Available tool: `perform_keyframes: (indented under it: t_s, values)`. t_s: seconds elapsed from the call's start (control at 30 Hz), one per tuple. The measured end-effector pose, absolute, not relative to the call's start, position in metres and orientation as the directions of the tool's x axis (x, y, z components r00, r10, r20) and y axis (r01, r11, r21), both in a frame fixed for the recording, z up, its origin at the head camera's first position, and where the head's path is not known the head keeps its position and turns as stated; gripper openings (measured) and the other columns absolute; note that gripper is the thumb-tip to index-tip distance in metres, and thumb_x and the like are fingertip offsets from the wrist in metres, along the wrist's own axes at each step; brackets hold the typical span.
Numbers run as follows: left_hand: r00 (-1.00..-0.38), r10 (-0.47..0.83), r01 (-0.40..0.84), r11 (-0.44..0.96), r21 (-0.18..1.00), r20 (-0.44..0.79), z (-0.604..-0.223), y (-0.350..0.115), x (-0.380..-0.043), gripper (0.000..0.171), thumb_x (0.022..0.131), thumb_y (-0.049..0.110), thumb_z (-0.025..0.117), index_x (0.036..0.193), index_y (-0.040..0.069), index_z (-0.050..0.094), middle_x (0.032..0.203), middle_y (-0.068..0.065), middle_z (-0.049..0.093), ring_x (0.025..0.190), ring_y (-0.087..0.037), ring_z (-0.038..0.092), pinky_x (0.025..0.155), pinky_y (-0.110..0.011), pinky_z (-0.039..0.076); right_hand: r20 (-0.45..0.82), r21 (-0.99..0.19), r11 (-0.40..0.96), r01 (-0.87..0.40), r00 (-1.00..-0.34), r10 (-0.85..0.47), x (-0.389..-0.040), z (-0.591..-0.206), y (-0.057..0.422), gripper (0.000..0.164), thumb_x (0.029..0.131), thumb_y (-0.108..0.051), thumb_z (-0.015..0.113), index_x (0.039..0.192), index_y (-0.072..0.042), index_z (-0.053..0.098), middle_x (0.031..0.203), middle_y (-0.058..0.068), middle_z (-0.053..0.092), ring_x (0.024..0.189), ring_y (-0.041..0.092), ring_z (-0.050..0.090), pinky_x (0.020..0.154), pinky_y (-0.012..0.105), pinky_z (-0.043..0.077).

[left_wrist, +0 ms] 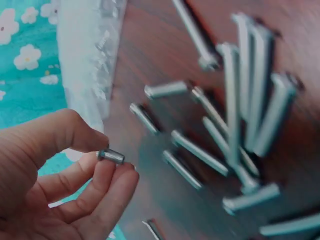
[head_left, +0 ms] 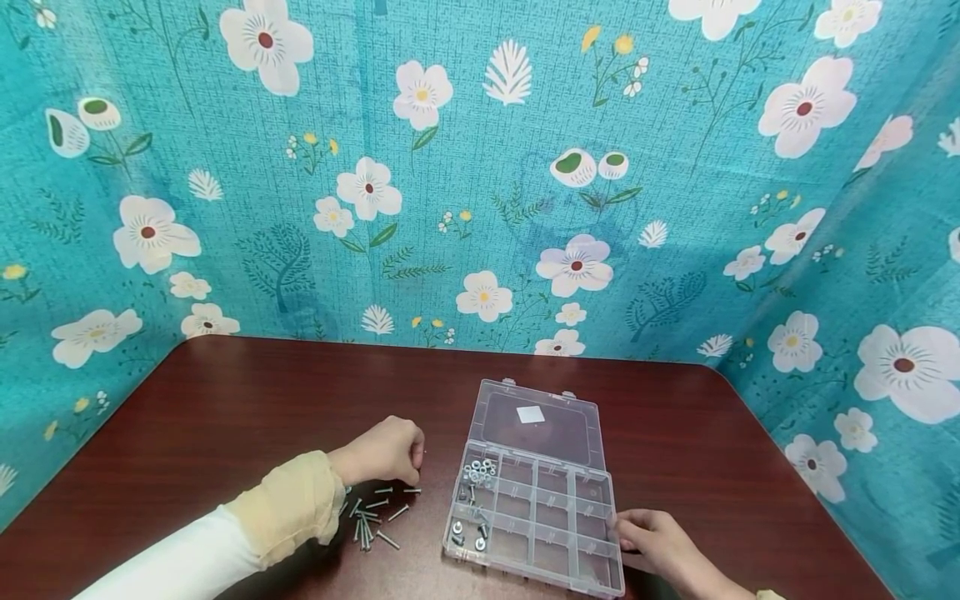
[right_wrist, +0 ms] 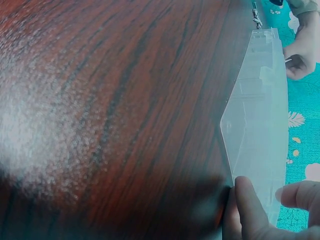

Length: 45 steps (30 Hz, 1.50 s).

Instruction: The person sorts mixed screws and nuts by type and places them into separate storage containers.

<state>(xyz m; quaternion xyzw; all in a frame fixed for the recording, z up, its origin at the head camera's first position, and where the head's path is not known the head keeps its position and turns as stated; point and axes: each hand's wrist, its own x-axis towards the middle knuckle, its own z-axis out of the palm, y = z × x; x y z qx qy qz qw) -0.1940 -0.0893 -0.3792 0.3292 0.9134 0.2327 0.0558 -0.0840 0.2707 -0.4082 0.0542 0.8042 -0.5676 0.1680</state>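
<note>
Reddish-brown wood grain marks the desk (head_left: 300, 392), and a clear plastic box (head_left: 510, 546) lies on it, nearer the desk's right edge than its left, with the lid (head_left: 495, 421) folded back towards the far edge. The left hand (head_left: 382, 450) is to the left of the box, its thumb and fingers pinching a short metal screw (left_wrist: 112, 156) by its head end, the shank pointing out past the fingertips. Loose screws (head_left: 363, 529) of differing lengths are scattered near that hand, on the side towards the desk's left edge, several of them crossing one another. The right hand (head_left: 652, 542) is at the box's right side, holding its wall between thumb and fingers. Silvery nuts (head_left: 480, 471) sit in the box's far left compartment; small fasteners (head_left: 471, 493) lie in the middle left one, and short bolts (head_left: 457, 527) in the near left one. On the lid is a small white label (head_left: 530, 414). Turquoise flowered cloth (head_left: 450, 208) hangs behind the desk's far edge and along its left and right edges. A cream cuff (head_left: 292, 504) surrounds the left wrist, below which runs a white sleeve (head_left: 180, 558).
</note>
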Motion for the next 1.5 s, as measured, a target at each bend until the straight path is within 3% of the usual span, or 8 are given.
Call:
perform_keyframes:
  t_s: [0.47,0.9,1.2,1.5]
  values:
    - [-0.624,0.769,0.705,0.48,0.522,0.136,-0.368,-0.056,-0.166,0.019,0.055,-0.003,0.066,0.062,0.013,0.058,0.057,0.01,0.048,0.055,0.003,0.041,0.052,-0.011,0.036,-0.334,-0.885,0.367,0.287,-0.94,-0.071,-0.085,-0.409,0.27,0.041,0.091,-0.01,0.047,0.109,0.027,0.043,0.088,0.008,0.057,0.082,0.014,0.056,0.078,0.04,0.054]
    - [-0.575,0.817,0.707,0.462,0.535,0.053,-0.367,-0.044,-0.151,0.018,0.062,-0.002,0.07,0.064,0.013,0.06,0.06,0.011,0.053,0.056,0.006,0.044,0.054,-0.007,0.039,-0.342,-0.89,0.351,0.292,-0.935,-0.09,-0.084,-0.408,0.271,0.043,0.092,-0.011,0.047,0.11,0.027,0.043,0.09,0.008,0.058,0.082,0.014,0.056,0.078,0.039,0.055]
    - [-0.524,0.85,0.757,0.437,0.485,0.052,-0.352,-0.065,-0.169,0.011,0.072,0.002,0.067,0.075,0.012,0.065,0.069,0.008,0.059,0.061,0.002,0.05,0.058,-0.011,0.043,-0.338,-0.892,0.349,0.287,-0.937,-0.094,-0.085,-0.408,0.272,0.043,0.094,-0.011,0.047,0.11,0.028,0.041,0.09,0.008,0.057,0.082,0.014,0.055,0.078,0.039,0.055]
    - [-0.585,0.81,0.775,0.547,0.316,0.033,-0.355,-0.099,-0.181,0.015,0.068,0.001,0.069,0.073,0.013,0.064,0.068,0.008,0.057,0.063,-0.002,0.049,0.058,-0.02,0.046,-0.349,-0.886,0.353,0.299,-0.933,-0.087,-0.084,-0.408,0.27,0.043,0.091,-0.012,0.048,0.11,0.027,0.043,0.089,0.007,0.058,0.082,0.014,0.056,0.078,0.039,0.054]
